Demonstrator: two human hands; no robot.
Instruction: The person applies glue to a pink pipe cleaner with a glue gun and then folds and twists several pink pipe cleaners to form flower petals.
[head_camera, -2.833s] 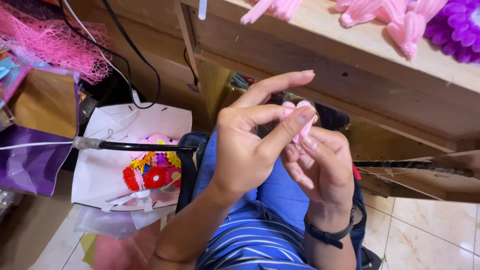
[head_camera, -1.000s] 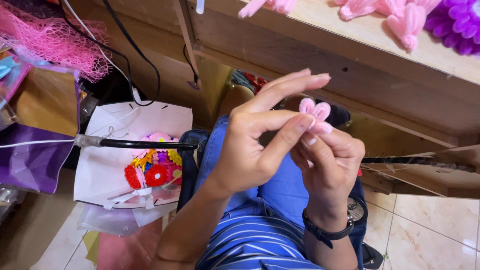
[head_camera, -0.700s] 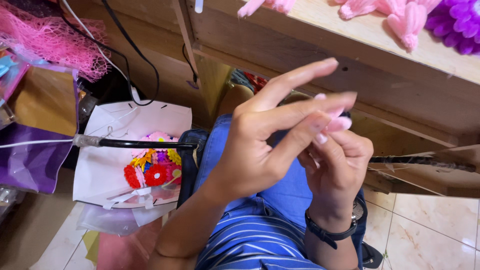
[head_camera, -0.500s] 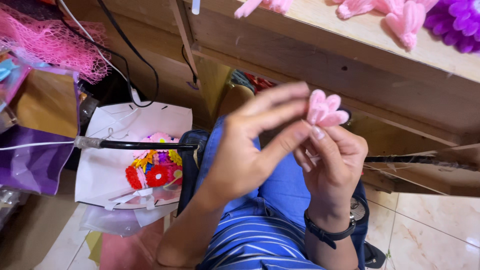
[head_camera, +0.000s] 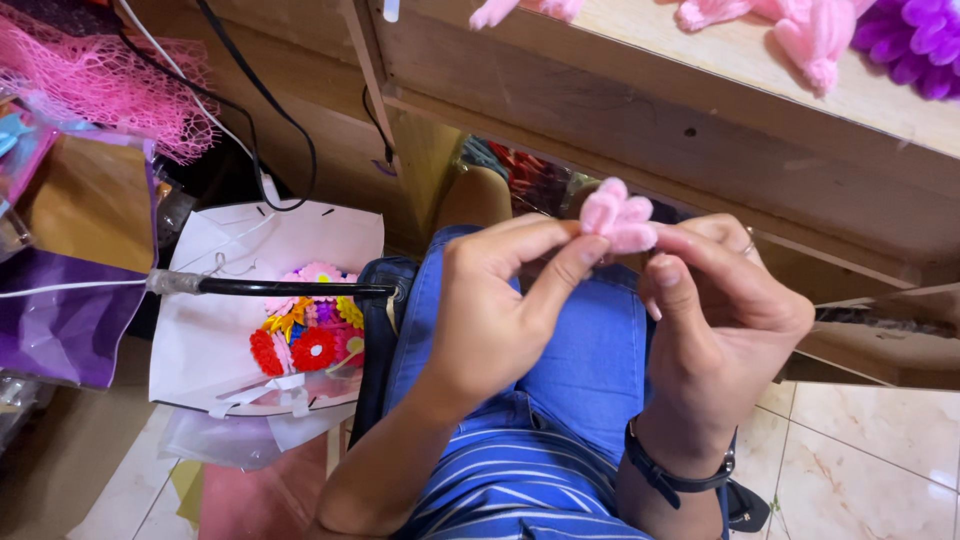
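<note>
A small pink fuzzy flower (head_camera: 618, 216) sits pinched between both hands above the person's lap, just below the edge of the wooden worktop (head_camera: 700, 120). The left hand (head_camera: 500, 310) closes thumb and forefinger on its left side; the right hand (head_camera: 725, 320) nips it from the right. It looks soft, feather-light and easily crushed, best held at the base under the petals. Left of the lap, a white bag (head_camera: 200, 340) holds more coloured flowers.

Pretty tight above our hands: the wooden table edge (head_camera: 640, 120) sits just past them. Leftward we've got the white bag of flowers (head_camera: 265, 310) crowding the knee, right side's open tile floor (head_camera: 870, 450).
</note>
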